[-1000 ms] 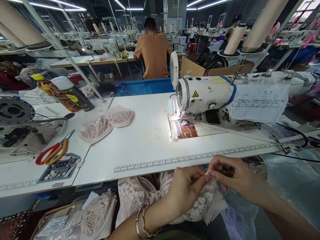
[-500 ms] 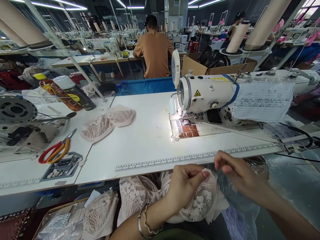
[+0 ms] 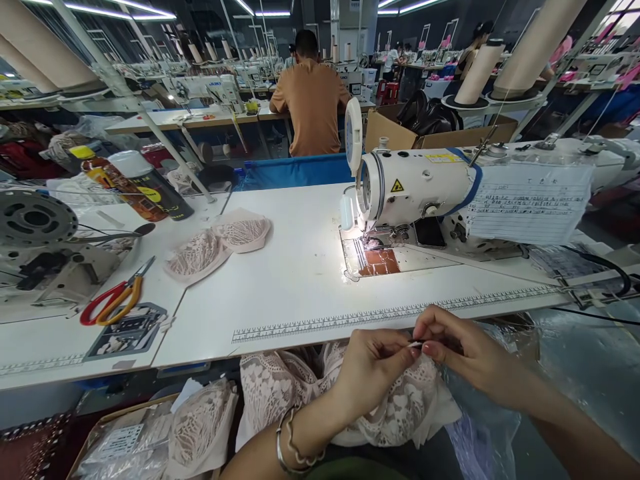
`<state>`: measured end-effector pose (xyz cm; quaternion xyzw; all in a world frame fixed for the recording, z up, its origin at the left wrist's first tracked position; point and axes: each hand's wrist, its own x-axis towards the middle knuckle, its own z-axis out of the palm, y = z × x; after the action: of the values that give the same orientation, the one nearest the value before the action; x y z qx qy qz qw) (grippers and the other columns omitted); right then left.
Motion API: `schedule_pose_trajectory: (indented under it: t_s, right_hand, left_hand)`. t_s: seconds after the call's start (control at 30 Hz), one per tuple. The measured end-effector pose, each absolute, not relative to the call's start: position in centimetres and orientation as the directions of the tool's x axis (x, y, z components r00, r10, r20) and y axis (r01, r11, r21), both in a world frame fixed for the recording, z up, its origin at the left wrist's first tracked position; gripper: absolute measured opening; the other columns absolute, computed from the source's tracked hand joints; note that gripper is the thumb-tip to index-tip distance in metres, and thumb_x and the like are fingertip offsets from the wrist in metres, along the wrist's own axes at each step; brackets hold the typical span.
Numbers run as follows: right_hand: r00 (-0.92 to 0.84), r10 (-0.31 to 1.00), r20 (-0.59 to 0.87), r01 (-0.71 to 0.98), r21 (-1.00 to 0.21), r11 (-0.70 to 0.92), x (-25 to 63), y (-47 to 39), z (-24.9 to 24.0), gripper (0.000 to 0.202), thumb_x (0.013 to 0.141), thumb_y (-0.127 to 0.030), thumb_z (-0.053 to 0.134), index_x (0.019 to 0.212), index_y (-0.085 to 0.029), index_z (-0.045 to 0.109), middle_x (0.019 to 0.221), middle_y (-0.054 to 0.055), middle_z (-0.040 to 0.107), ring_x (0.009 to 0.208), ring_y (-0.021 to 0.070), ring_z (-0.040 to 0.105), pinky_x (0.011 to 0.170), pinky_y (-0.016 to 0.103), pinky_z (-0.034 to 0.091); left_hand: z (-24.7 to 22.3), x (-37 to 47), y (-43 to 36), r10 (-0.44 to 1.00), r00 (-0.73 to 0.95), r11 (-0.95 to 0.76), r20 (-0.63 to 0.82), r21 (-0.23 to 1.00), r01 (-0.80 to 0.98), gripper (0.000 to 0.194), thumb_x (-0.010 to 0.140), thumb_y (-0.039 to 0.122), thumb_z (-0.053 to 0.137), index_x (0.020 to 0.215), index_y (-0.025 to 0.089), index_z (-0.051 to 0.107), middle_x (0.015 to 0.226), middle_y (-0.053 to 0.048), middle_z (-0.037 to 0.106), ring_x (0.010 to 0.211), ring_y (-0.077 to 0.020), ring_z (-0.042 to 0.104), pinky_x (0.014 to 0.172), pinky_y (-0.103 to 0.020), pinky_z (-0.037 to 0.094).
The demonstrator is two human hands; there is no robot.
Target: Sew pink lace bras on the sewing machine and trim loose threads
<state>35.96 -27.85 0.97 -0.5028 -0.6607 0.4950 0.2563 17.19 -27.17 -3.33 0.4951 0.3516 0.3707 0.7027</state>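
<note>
Pale pink lace fabric [image 3: 400, 407] hangs over my lap below the table's front edge. My left hand [image 3: 377, 370] pinches its upper edge between thumb and fingers. Close beside it, my right hand [image 3: 455, 347] has thumb and fingertips pressed together at the same spot. A small dark and white bit shows between the two hands, too small to name. Two joined lace cups [image 3: 217, 243] lie on the white table [image 3: 280, 280], left of the sewing machine [image 3: 415, 187], whose needle area is lit.
Scissors [image 3: 117, 300] with red and orange handles lie at the left, near a bottle [image 3: 120, 183] and a spray can [image 3: 150, 187]. A box [image 3: 95, 427] of bagged lace pieces is at lower left. A person [image 3: 310, 100] sits ahead, facing away.
My right hand has moved left to my left hand, and its fingers have closed at the fabric's edge. The view has shifted very slightly.
</note>
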Motion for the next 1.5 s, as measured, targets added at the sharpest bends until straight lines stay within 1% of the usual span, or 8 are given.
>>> schedule_pose_trajectory:
  t_s: [0.17,0.43,0.7,0.9,1.1,1.2,1.3,1.5]
  right_hand:
    - [-0.34,0.927,-0.16,0.378,-0.925,-0.021,35.9,-27.9,0.3,0.035,0.094,-0.06,0.059,0.091,-0.024,0.056,0.067,-0.004,0.051,0.062,0.0134,0.047,0.057,0.025,0.037]
    - [-0.367,0.911,-0.186,0.356,-0.933,-0.048,35.9,-28.0,-0.3,0.036,0.098,-0.061,0.051,0.095,-0.025,0.053,0.064,-0.006,0.044,0.057,0.0124,0.038,0.055,0.026,0.03]
    - [-0.437,0.867,-0.239,0.325,-0.941,-0.096,36.3,-27.9,0.1,0.037,0.096,-0.063,0.055,0.1,-0.026,0.055,0.075,-0.004,0.05,0.065,0.0132,0.046,0.059,0.025,0.034]
    - [-0.372,0.905,-0.208,0.335,-0.939,-0.079,35.9,-27.9,-0.7,0.035,0.096,-0.061,0.054,0.094,-0.026,0.053,0.065,-0.006,0.043,0.06,0.0134,0.04,0.059,0.026,0.031]
    - [-0.227,0.966,-0.124,0.277,-0.959,-0.058,36.2,-28.0,-1.0,0.048,0.096,-0.07,0.045,0.094,-0.024,0.058,0.061,-0.007,0.036,0.054,0.0124,0.033,0.053,0.026,0.028]
    - [-0.248,0.965,-0.085,0.28,-0.96,-0.013,36.5,-27.8,-1.0,0.061,0.093,-0.078,0.038,0.094,-0.022,0.062,0.062,-0.005,0.039,0.055,0.0128,0.034,0.053,0.027,0.029]
    - [-0.259,0.959,-0.112,0.331,-0.943,-0.02,36.4,-27.8,-0.9,0.052,0.096,-0.07,0.044,0.084,-0.022,0.061,0.07,-0.002,0.045,0.062,0.0145,0.043,0.056,0.027,0.034]
    - [-0.338,0.937,-0.089,0.375,-0.926,0.048,35.7,-28.0,-0.2,0.035,0.101,-0.053,0.047,0.088,-0.024,0.059,0.08,0.0,0.054,0.069,0.0154,0.051,0.061,0.027,0.04]
  left_hand:
    - [-3.2,17.0,-27.2,0.872,0.48,0.195,-0.098,0.968,-0.156,0.046,0.081,0.055,0.074,0.071,0.01,0.075,0.06,-0.002,0.055,0.058,-0.0099,0.04,0.054,-0.023,0.032]
    - [-3.6,17.1,-27.4,0.874,0.472,0.21,-0.112,0.965,-0.16,0.048,0.081,0.057,0.074,0.079,0.01,0.08,0.06,-0.002,0.054,0.058,-0.0102,0.038,0.055,-0.024,0.03]
    - [-3.5,17.0,-27.2,0.872,0.475,0.215,-0.116,0.963,-0.16,0.042,0.08,0.051,0.075,0.074,0.01,0.077,0.059,-0.002,0.056,0.056,-0.0092,0.039,0.052,-0.022,0.029]
    - [-3.5,16.9,-27.3,0.879,0.464,0.194,-0.112,0.972,-0.134,0.038,0.083,0.049,0.074,0.075,0.012,0.079,0.06,-0.003,0.058,0.056,-0.01,0.042,0.052,-0.023,0.031]
    - [-3.8,16.8,-27.2,0.89,0.444,0.166,-0.102,0.98,-0.109,0.04,0.085,0.051,0.072,0.077,0.012,0.078,0.064,-0.005,0.064,0.059,-0.0128,0.05,0.056,-0.024,0.037]
    - [-3.9,16.8,-27.3,0.898,0.428,0.162,-0.101,0.981,-0.11,0.037,0.085,0.05,0.073,0.085,0.013,0.074,0.062,-0.002,0.061,0.055,-0.0105,0.047,0.053,-0.022,0.034]
    - [-3.9,16.8,-27.5,0.896,0.429,0.183,-0.113,0.975,-0.126,0.035,0.085,0.047,0.074,0.096,0.016,0.063,0.058,0.004,0.058,0.05,-0.0087,0.043,0.05,-0.02,0.032]
    - [-3.7,16.7,-27.7,0.903,0.419,0.153,-0.092,0.982,-0.114,0.032,0.087,0.042,0.073,0.092,0.02,0.05,0.058,0.005,0.06,0.051,-0.0088,0.045,0.054,-0.019,0.035]
